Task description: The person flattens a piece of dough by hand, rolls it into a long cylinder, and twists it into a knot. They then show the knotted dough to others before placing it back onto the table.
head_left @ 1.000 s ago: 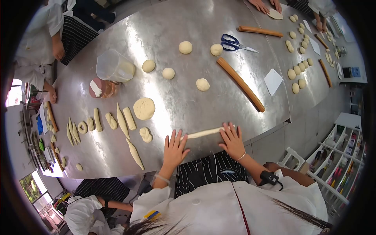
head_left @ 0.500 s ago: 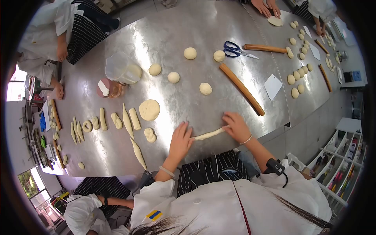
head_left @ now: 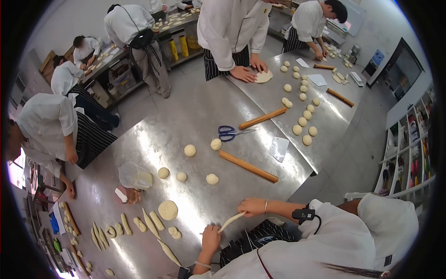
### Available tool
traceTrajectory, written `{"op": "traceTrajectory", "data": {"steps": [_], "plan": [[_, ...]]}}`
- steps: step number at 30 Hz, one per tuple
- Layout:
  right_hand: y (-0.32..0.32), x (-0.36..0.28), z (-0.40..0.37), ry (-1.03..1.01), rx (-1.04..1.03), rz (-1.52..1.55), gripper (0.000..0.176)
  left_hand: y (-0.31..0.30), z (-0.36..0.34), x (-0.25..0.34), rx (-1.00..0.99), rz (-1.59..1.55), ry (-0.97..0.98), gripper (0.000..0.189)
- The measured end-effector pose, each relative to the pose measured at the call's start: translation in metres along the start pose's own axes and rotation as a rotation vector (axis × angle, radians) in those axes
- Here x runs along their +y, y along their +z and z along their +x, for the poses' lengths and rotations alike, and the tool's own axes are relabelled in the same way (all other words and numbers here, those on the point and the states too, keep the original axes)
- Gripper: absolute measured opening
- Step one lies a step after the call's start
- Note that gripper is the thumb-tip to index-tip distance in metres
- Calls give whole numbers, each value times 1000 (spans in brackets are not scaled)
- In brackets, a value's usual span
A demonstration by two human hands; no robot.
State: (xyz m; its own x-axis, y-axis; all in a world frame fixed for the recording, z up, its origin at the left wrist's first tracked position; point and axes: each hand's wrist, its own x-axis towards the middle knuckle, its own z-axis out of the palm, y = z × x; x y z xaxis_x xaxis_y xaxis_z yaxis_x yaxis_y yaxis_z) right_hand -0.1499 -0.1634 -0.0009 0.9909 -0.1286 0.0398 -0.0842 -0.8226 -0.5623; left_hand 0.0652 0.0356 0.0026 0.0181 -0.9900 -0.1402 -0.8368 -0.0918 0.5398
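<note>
on my feed i count one dough rope [head_left: 231, 221], held at both ends at the near edge of the steel table [head_left: 195, 121]. its long axis runs on a slant: the lower end points toward the left hand [head_left: 211, 236], and the upper end points up and to the right, into the right hand [head_left: 252, 206]. the right hand is closed, its fingers pinched around the upper tip. the left hand's fingers are curled over the lower end – a thin bit of dough seems to stick out past them.

beyond the hands i count five round dough balls [head_left: 189, 150] spread loosely, well apart from one another, and one flattened disc [head_left: 167, 210] nearer the table's edge. a row of shaped pieces [head_left: 139, 224] lies left of the disc; they are too small for me to count surely. there is one pair of blue-handled scissors [head_left: 227, 133], one white scraper [head_left: 278, 149] and one clear tub [head_left: 134, 175]. i see two wooden rolling pins here – one [head_left: 248, 166] just past the balls, the other [head_left: 263, 118] beside the scissors, both lying slantwise
</note>
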Motion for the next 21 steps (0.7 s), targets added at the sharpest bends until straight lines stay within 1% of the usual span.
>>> {"op": "traceTrajectory", "data": {"steps": [2, 3, 4, 5, 6, 7, 8, 10, 11, 12, 13, 14, 15, 16, 17, 18, 19, 21], "plan": [[-11, -13, 1, 241, -247, 289, 18, -11, -7, 5, 48, -112, -20, 23], [-17, -16, 3, 236, -245, 288, 18, -18, -8, 8, 80, -164, -31, 22], [-23, -18, 7, 227, -190, 351, 21, -21, -7, 7, 82, -159, -37, 22], [-29, -20, 12, 215, -139, 416, 25, -24, -6, 6, 88, -259, -42, 22], [-39, -22, 18, 205, -147, 420, 25, -28, -6, 5, 97, -361, -51, 22], [-52, -22, 28, 228, -197, 320, 27, -36, -6, 5, -15, -353, -152, 25], [-68, -24, 38, 244, -247, 223, 30, -26, -2, -12, -109, -537, -209, 25], [-114, -33, 61, 78, -273, -22, 29, -46, 7, 10, -8, -792, -249, 24], [-134, -40, 74, 52, -247, -90, 14, -56, 15, 17, 22, -849, -189, 25], [-157, -49, 86, -8, -235, -177, 12, -63, 20, 23, 53, -903, -133, 26], [-178, -59, 95, -64, -216, -267, 11, -68, 27, 27, 55, -936, -149, 30], [-197, -70, 105, -121, -208, -315, 9, -73, 34, 31, 61, -968, -152, 34], [-214, -79, 114, -174, -193, -377, 7, -79, 39, 37, 86, -963, -160, 34], [-228, -87, 122, -194, -190, -390, 7, -86, 45, 44, 108, -1091, -166, 35], [-239, -96, 128, -265, -172, -467, 6, -91, 50, 50, 125, -1221, -163, 37], [-250, -105, 134, -333, -154, -544, 4, -94, 54, 53, 142, -1217, -151, 37], [-262, -117, 138, -342, -152, -560, 4, -96, 58, 56, 153, -1240, -104, 38], [-282, -140, 145, -404, -224, -714, 7, -104, 64, 60, 172, -1262, -46, 40]]}}
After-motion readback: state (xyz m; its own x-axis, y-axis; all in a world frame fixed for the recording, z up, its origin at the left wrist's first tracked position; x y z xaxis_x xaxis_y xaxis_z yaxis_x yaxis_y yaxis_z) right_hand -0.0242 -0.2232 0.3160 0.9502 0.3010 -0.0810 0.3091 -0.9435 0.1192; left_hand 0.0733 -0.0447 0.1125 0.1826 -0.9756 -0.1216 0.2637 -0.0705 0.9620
